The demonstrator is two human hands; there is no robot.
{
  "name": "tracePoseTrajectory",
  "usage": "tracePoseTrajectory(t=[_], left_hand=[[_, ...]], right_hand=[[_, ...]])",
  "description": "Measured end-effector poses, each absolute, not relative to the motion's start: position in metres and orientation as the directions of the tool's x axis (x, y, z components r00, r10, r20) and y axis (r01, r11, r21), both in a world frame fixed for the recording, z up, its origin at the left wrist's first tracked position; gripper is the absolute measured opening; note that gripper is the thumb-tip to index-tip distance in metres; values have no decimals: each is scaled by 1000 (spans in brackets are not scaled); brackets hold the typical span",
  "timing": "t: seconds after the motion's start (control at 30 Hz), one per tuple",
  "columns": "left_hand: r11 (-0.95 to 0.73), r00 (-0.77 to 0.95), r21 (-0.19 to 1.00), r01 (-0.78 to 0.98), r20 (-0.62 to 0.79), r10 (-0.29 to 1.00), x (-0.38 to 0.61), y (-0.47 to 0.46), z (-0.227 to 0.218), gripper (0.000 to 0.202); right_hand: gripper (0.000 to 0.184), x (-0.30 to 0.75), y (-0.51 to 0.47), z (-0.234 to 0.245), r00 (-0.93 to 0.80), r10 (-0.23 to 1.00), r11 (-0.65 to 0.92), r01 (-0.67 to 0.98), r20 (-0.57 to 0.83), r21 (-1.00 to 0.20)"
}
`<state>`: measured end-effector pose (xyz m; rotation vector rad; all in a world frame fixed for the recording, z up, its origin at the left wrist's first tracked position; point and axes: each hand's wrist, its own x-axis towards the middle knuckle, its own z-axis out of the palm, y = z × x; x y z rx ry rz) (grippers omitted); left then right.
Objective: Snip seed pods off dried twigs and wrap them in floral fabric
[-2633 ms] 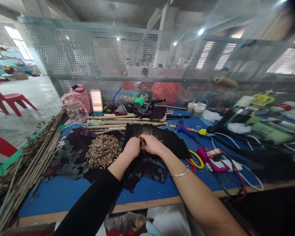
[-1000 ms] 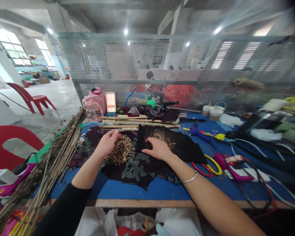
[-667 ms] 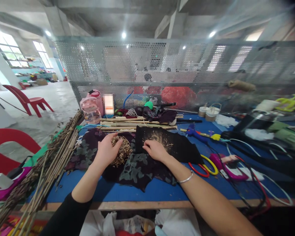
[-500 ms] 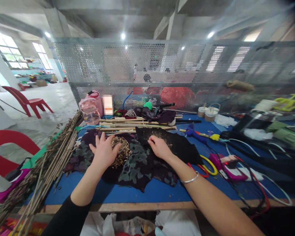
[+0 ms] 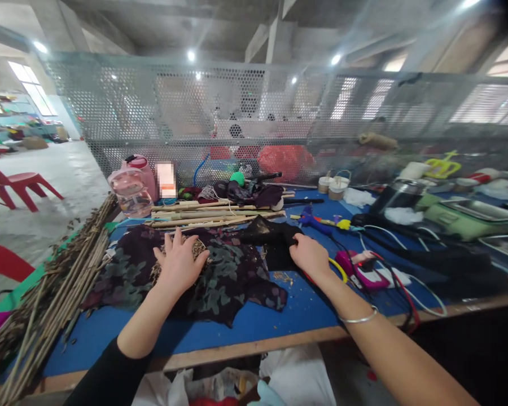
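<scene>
My left hand point(image 5: 181, 266) lies with its fingers spread over a small pile of dry brown plant bits point(image 5: 201, 248). Under the pile is a dark cloth with a grey-green camouflage pattern point(image 5: 220, 276), spread on the blue tabletop point(image 5: 254, 326). A bracelet sits on my right wrist, and my right hand point(image 5: 310, 256) is closed on the edge of a black cloth point(image 5: 275, 256). That cloth is partly folded and stretches leftward toward the camouflage one. A few loose bits point(image 5: 283, 276) are scattered on the table below it.
Long dry stalks point(image 5: 74, 282) lie along the left edge, and bamboo sticks point(image 5: 220, 215) lie behind the cloths. A clear pink-tinted jug point(image 5: 131, 194) stands back left. Right of my hand are a magenta device point(image 5: 359, 270), cables, and a green case point(image 5: 469, 217). A perforated metal screen point(image 5: 237, 101) rises behind.
My right hand has moved to the right, pulling the black cloth, which is now more folded. Loose bits show on the table. My left hand remains on the pile. The view has turned right.
</scene>
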<state>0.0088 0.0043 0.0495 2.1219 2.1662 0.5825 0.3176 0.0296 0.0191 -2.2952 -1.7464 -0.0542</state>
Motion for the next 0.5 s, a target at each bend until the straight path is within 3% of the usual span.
tracePoseTrajectory(t=[0.1,0.17,0.23,0.3,0.4,0.5], left_hand=[[-59,-22,332,941,235,972,14,4,48,48],[-129,16,385,914,284,959,20,3,49,44],[-253,72,487,836,359,931,32,2,50,40],[-394,150,631,668,405,902,47,-2,51,35],[-504,362,746,435,368,857,72,-10,47,31],[-586,570,651,483,274,774,88,-19,34,34]], right_hand=[[33,322,27,23,163,975,-147,983,154,-112],[51,319,29,28,44,977,-14,990,211,-139],[66,310,32,33,-91,962,136,977,258,-165],[69,300,38,36,-182,956,225,958,230,-179],[52,285,49,34,-199,968,223,962,153,-156],[20,279,58,29,-204,963,227,967,177,-119]])
